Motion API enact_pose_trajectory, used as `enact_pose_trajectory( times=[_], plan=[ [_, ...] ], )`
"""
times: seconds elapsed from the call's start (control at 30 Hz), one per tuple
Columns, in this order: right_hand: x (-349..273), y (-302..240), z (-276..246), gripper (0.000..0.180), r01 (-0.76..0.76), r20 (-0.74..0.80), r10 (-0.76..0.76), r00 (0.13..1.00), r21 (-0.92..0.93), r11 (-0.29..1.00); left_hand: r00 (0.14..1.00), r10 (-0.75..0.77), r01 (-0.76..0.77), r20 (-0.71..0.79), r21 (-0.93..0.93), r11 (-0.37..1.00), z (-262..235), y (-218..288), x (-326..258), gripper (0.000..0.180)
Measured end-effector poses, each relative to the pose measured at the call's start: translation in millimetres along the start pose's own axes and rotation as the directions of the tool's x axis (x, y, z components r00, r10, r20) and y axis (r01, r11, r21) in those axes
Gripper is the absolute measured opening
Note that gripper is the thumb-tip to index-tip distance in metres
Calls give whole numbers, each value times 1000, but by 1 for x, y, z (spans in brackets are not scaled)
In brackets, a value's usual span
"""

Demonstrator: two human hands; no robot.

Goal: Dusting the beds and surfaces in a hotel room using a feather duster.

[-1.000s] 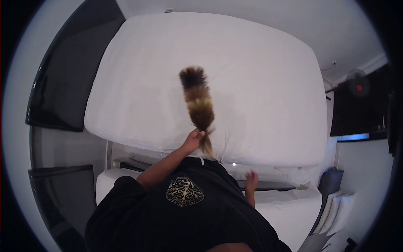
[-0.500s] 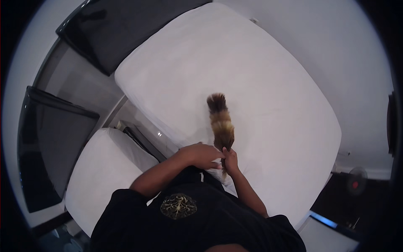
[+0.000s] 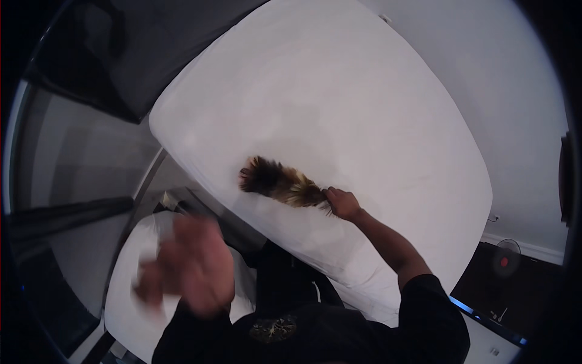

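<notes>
A feather duster (image 3: 284, 183) with brown, black and yellowish feathers is held out over the white-sheeted bed (image 3: 376, 109), its dark tip toward the left. My right hand (image 3: 344, 204) is closed round its handle end at the right. Whether the feathers touch the sheet I cannot tell. My left hand (image 3: 197, 264) is raised at the lower left, apart from the duster and smeared by motion. It seems to hold nothing, but its fingers are too blurred to read.
A second, smaller white bed (image 3: 130, 261) lies at lower left, with a narrow gap between the beds. Dark headboards (image 3: 91, 54) stand along the left. At the right are a fan (image 3: 504, 259) and a dark surface (image 3: 485, 297) beside the wall.
The duster has swung from pointing away from me to pointing left, with my right hand still on it. My left hand has left its handle end and moved left.
</notes>
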State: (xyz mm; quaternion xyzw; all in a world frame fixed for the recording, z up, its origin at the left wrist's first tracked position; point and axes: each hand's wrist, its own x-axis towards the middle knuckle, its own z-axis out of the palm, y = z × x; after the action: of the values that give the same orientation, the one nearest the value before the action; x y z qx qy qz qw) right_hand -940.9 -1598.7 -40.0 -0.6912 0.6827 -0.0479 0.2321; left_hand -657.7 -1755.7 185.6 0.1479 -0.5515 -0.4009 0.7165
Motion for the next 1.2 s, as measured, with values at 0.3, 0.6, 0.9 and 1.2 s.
enact_pose_trajectory(
  times=[0.3,0.6,0.9,1.2],
  plan=[
    [173,7,10,24,54,-78,-58,995,-54,997,792,-503,443,-347,893,81,-152,-288,-169,52],
    [255,125,-30,23,-344,-140,319,937,-214,914,884,-376,249,-276,961,-119,-153,-317,-197,47],
    [236,164,-111,24,-373,-569,406,715,181,910,783,-520,254,-340,939,-233,-121,-290,-160,51],
    [178,190,-110,18,217,-31,-217,976,-7,976,301,-950,120,-80,992,-45,164,-308,-148,124]
  ],
)
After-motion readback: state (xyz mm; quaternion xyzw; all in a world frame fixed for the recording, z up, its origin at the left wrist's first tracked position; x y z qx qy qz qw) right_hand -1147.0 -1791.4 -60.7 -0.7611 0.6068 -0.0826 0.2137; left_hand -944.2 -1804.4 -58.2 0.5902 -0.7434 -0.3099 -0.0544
